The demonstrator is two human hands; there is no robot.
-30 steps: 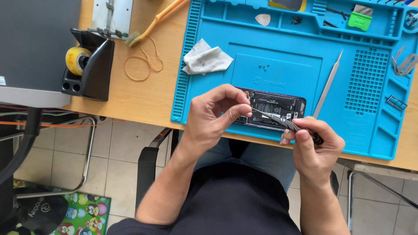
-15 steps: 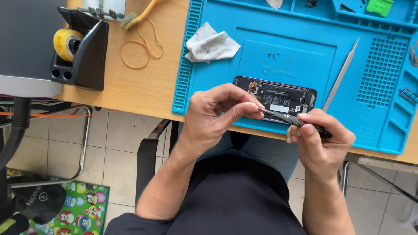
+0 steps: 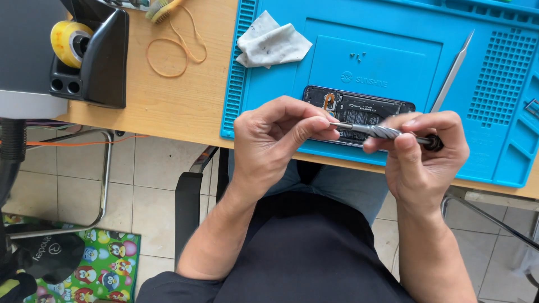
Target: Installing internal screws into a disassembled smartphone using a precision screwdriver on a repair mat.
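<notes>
Both forearms reach up from the person's lap to the near edge of the blue mat (image 3: pixel 281 84). The left hand (image 3: pixel 275 140), fingers curled, pinches the tip of a small screwdriver (image 3: pixel 382 132). The right hand (image 3: pixel 426 151) is closed around its dark handle, holding it level just above the opened phone (image 3: pixel 359 109), which lies by the mat's near edge.

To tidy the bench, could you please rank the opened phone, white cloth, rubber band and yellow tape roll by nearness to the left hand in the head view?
1. Opened phone, just right of the left hand.
2. White cloth, above it.
3. Rubber band, upper left.
4. Yellow tape roll, far left.
</notes>
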